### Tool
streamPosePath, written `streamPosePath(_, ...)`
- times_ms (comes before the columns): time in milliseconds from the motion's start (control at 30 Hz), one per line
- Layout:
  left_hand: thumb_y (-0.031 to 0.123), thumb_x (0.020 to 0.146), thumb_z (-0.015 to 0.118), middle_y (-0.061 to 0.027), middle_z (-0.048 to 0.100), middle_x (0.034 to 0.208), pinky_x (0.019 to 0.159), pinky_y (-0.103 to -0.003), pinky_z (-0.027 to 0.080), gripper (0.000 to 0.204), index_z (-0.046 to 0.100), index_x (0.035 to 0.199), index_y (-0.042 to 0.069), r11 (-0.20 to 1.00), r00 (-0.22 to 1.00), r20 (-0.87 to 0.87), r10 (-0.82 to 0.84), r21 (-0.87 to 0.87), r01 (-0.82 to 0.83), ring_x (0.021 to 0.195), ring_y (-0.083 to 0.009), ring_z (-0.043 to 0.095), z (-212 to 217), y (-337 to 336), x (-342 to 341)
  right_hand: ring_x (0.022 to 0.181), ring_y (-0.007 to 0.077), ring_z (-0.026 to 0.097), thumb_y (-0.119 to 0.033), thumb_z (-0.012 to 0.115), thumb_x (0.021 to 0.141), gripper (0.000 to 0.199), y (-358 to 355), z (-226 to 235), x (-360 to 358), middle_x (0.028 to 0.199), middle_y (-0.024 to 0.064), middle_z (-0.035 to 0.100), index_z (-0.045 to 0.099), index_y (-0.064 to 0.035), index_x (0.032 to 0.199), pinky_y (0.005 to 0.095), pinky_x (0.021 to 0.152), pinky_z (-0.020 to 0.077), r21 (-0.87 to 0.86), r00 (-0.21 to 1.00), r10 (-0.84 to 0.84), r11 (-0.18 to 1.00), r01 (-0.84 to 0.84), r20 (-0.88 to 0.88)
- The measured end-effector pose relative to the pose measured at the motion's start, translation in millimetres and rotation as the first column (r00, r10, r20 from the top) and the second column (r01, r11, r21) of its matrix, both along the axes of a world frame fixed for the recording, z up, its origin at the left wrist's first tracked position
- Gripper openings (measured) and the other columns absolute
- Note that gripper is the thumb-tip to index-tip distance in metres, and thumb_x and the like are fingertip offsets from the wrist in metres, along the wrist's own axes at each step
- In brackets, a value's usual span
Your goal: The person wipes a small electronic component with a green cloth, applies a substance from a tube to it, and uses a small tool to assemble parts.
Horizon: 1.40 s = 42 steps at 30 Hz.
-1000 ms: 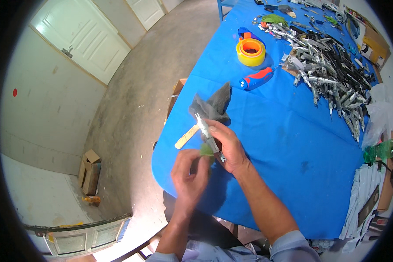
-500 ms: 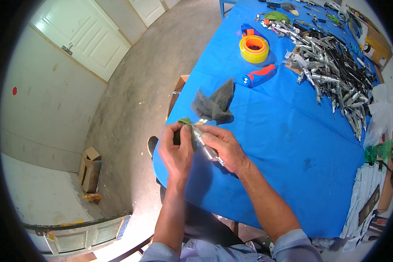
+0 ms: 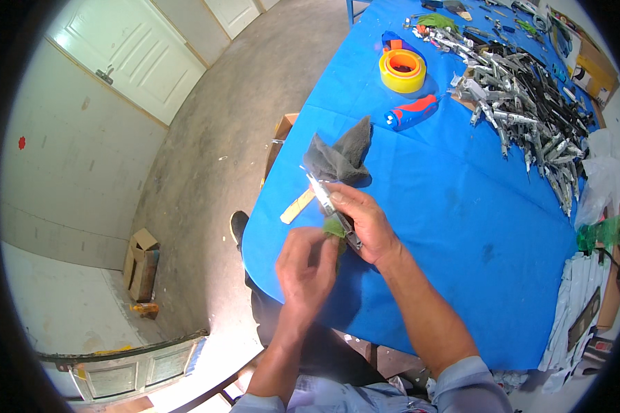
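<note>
Desk point(image 3: 461, 227), one, blue cover | metal parts pile point(image 3: 523, 117), one, uncounted | grey cloth point(image 3: 337, 155), one | right hand point(image 3: 362, 220) gripping one metal bar point(image 3: 327, 203) over near desk edge | left hand point(image 3: 306, 265) pinching one green pad point(image 3: 334, 226) against bar | tape rolls point(image 3: 401, 69), two stacked.

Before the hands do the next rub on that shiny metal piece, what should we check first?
1. Right hand grips the metal piece: ok.
2. Left hand has the green pad against the piece: ok.
3. Grey cloth lies close on the blue table, within reach: ok.
4. Piece is held over the table, not past its edge: ok.
5. Piece already clean: cannot tell, too small.
6. Pile of metal parts sits well away from the hands: ok.
</note>
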<state>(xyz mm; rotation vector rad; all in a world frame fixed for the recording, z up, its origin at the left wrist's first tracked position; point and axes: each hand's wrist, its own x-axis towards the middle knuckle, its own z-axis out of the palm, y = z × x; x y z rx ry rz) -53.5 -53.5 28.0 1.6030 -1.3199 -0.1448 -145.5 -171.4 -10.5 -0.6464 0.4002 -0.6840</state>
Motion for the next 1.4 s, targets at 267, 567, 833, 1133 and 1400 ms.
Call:
streamPosePath(267,0.006,0.100,0.071,-0.0051,0.065,0.089,0.070,-0.027,0.049,0.009,0.068,0.100,-0.002,0.996,0.993,-0.090,0.075,-0.035,-0.078,0.080,-0.0105,0.058,-8,-26,16,0.074,0.0054,0.057,-0.018,0.052,0.108,0.035,3,3,6,0.090,-0.0010,0.064,0.065,0.0003,0.135,0.0243,0.061,0.0455,0.018,1.000,0.023,1.000,-0.023,-0.010)
streamPosePath(567,0.013,0.103,0.070,0.0002,0.063,0.085,0.066,-0.023,0.045,0.015,0.068,0.103,-0.002,0.985,0.976,-0.141,0.163,-0.033,-0.169,0.076,-0.0054,0.054,-5,-49,47,0.065,0.0030,0.053,-0.021,0.054,0.109,0.040,3,4,1,0.085,-0.0025,0.063,0.062,-0.0005,0.142,0.0222,0.052,0.0409,-0.074,0.996,0.080,0.994,-0.083,-0.038)
streamPosePath(833,0.008,0.100,0.072,-0.0006,0.063,0.082,0.062,-0.023,0.045,0.011,0.066,0.098,-0.001,0.988,0.984,-0.097,0.150,0.058,-0.145,0.070,-0.0055,0.054,-2,-6,16,0.076,0.0061,0.057,-0.022,0.051,0.109,0.036,-2,10,-2,0.096,0.0003,0.064,0.064,-0.0007,0.135,0.0252,0.062,0.0468,0.041,0.997,0.051,0.998,-0.053,0.053)
streamPosePath(1133,0.004,0.099,0.071,-0.0040,0.064,0.089,0.067,-0.026,0.048,0.008,0.066,0.097,-0.001,0.997,0.998,0.010,0.069,0.037,-0.070,0.079,-0.0094,0.058,-3,-10,1,0.090,0.0084,0.062,-0.020,0.057,0.108,0.031,4,10,5,0.104,0.0021,0.068,0.068,0.0006,0.129,0.0262,0.075,0.0499,0.084,0.999,-0.011,0.996,0.007,0.048)
streamPosePath(1400,0.014,0.102,0.073,-0.0009,0.067,0.086,0.066,-0.023,0.047,0.019,0.071,0.106,-0.004,0.991,0.982,-0.134,0.134,0.037,-0.130,0.076,-0.0053,0.057,4,-42,30,0.059,0.0035,0.050,-0.023,0.056,0.109,0.032,3,5,2,0.077,-0.0049,0.059,0.070,-0.0024,0.130,0.0237,0.049,0.0387,-0.021,0.999,0.041,0.999,-0.040,0.020)
